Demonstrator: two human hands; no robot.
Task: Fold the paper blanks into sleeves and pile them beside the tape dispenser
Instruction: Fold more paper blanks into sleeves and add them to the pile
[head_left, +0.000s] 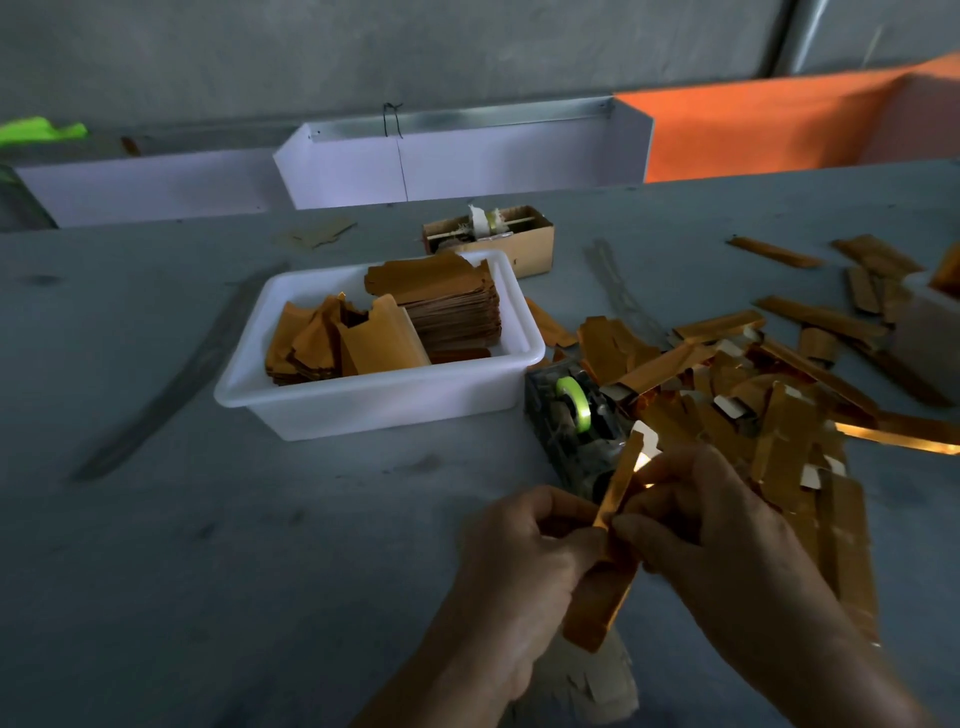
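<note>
I have both my left hand (524, 540) and right hand (711, 525) pinching one gold blank (610, 540) just in front of the tape dispenser (576, 421), creasing it, the finished pile (753, 405) beside the dispenser.

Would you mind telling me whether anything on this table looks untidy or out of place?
The folded sleeves right of the tape dispenser lie criss-crossed in a loose heap, with strays scattered farther right. In the white tub, one stack of blanks is neat while the other slumps sideways.
</note>
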